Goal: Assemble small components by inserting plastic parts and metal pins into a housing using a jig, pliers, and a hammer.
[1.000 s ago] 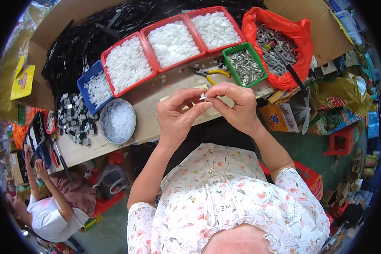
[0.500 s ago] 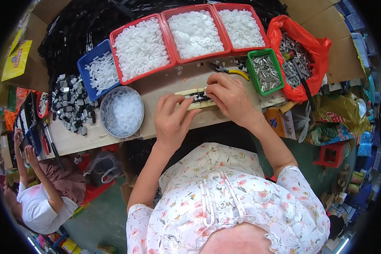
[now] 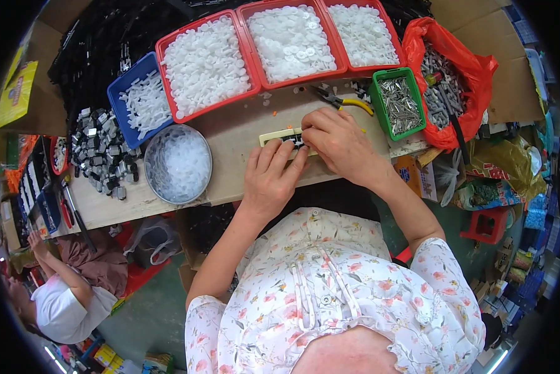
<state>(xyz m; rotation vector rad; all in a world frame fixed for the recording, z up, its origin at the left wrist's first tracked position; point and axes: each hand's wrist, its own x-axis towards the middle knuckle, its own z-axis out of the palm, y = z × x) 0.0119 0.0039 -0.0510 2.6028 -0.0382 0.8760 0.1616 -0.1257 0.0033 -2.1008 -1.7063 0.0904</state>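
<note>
A narrow cream-coloured block [image 3: 271, 136] lies at the front of the workbench, with a small black part [image 3: 295, 141] set in its middle. My left hand [image 3: 272, 177] holds the block from the near side, its fingertips over the left and middle of it beside the black part. Close by on the right, my right hand [image 3: 337, 142] is pinched at the right end of the black part. Its fingers cover that end of the block, and whatever they pinch is hidden.
Red trays [image 3: 258, 82] of white plastic pieces stand behind, beside a blue tray [image 3: 115, 105] and a metal bowl [image 3: 209, 163]. Pliers [image 3: 356, 103], a green tray [image 3: 421, 118] of metal pins and a red bag [image 3: 484, 63] are rightward. A co-worker [image 3: 68, 305] sits at left.
My left hand has slid right along the block, toward the black part, and its fingers are closer to my right hand. The co-worker's hands have lowered.
</note>
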